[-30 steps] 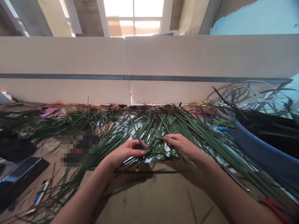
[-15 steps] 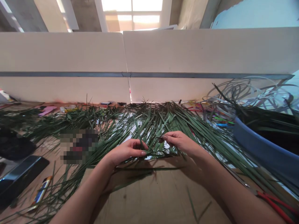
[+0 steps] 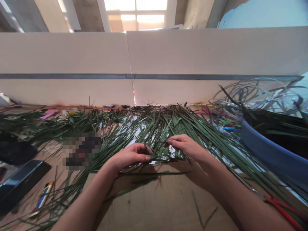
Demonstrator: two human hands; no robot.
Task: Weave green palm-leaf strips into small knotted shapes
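Long green palm leaf strips (image 3: 154, 128) lie spread in a heap across the wooden table (image 3: 156, 205). My left hand (image 3: 131, 155) is closed, pinching a few strips between thumb and fingers at the heap's near edge. My right hand (image 3: 185, 146) is closed too, its fingertips pinching the end of a thin strip just right of the left hand. Both hands work on the same small bunch of strips, a hand's width apart.
A blue basin (image 3: 271, 154) full of leaf strips stands at the right. Red-handled scissors (image 3: 284, 208) lie at the near right. A dark phone-like slab (image 3: 21, 183) and a small lighter (image 3: 43, 197) lie at the left. White partition panels (image 3: 130, 64) close the back.
Both hands have risen slightly with the strips. The right hand's fingertips moved a little up and left along the strip; the left hand keeps its grip.
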